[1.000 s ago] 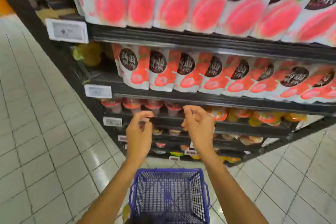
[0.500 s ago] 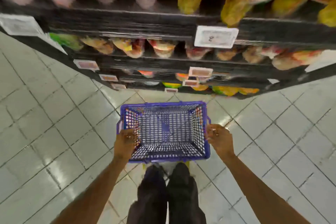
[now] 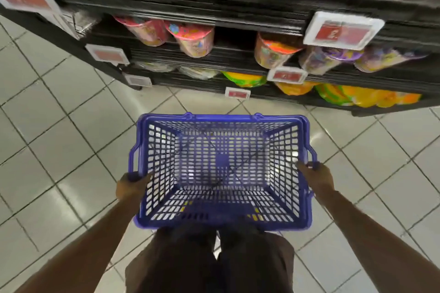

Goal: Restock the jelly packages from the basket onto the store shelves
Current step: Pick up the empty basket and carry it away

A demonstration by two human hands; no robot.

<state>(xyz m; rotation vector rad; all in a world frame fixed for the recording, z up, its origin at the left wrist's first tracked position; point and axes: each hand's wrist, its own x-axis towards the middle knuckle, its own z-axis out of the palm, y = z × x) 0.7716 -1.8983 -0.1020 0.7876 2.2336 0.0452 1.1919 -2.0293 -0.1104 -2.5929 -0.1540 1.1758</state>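
A blue plastic mesh basket (image 3: 221, 119) sits low in front of my legs, and nothing lies inside it. My left hand (image 3: 131, 187) grips its left rim near the side handle. My right hand (image 3: 315, 177) grips the right rim by the other handle. Jelly cups (image 3: 194, 38) with pink and orange lids lie on the dark lower shelves straight ahead. Yellow and green packages (image 3: 245, 78) fill the bottom shelf.
The black shelf unit (image 3: 238, 5) spans the top of the view, with white and red price tags (image 3: 342, 31) clipped to its edges. Pale floor tiles (image 3: 59, 138) stretch to the left and right of the basket. My dark trouser legs (image 3: 209, 259) stand behind the basket.
My view dropped from the upper pouch shelves to the floor. Both hands came down from shelf height and took hold of the basket's sides; the basket now looks closer and larger.
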